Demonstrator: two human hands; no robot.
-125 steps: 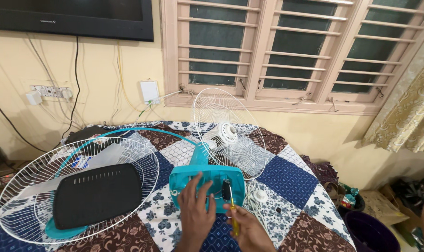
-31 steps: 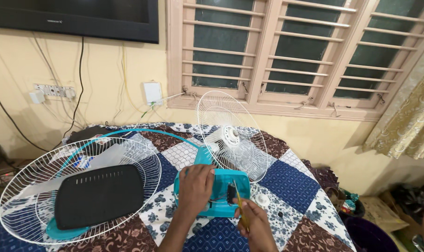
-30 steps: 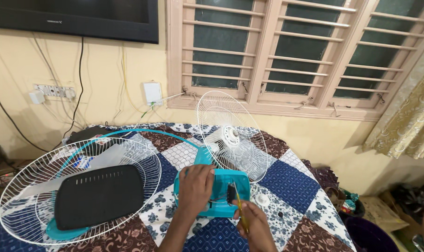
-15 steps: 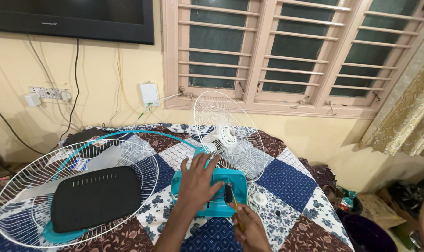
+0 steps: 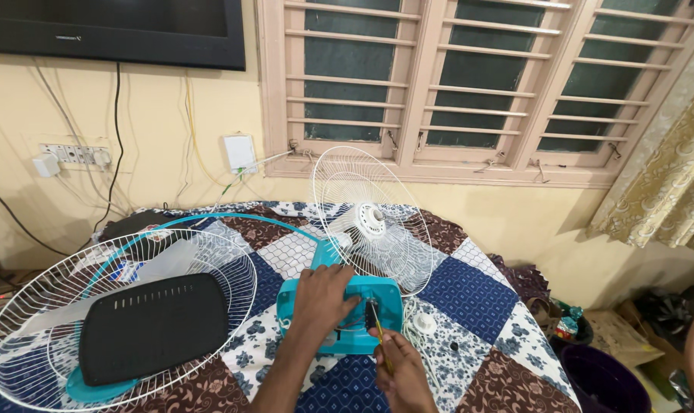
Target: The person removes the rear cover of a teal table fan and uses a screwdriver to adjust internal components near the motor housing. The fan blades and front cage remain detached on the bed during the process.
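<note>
I'm looking down at my two hands over a table [image 5: 469,294] draped in a blue, white and maroon patchwork cloth. My left hand [image 5: 325,300] lies flat, fingers spread apart, pressing on the teal plastic fan base [image 5: 339,315], which sits on the cloth right in front of me, near the middle of the table. My right hand [image 5: 399,365] is clamped around one yellow-handled screwdriver [image 5: 377,335], its dark tip planted on the top of that base, just beside my left fingers.

Counting wire parts now: two white wire fan guards. One white wire guard with a round hub [image 5: 370,218] stands upright behind the base, touching its far edge. The other, a large white wire guard with a teal rim [image 5: 117,306], lies tilted at the left, and one black rectangular slotted plastic panel [image 5: 154,327] rests inside it.

One small white round cap [image 5: 425,324] lies on the cloth just right of the base, and one tiny dark screw [image 5: 454,346] sits near it.

On the wall behind: one barred window [image 5: 469,84], one dark screen [image 5: 110,30], one white switch strip [image 5: 75,155].
</note>
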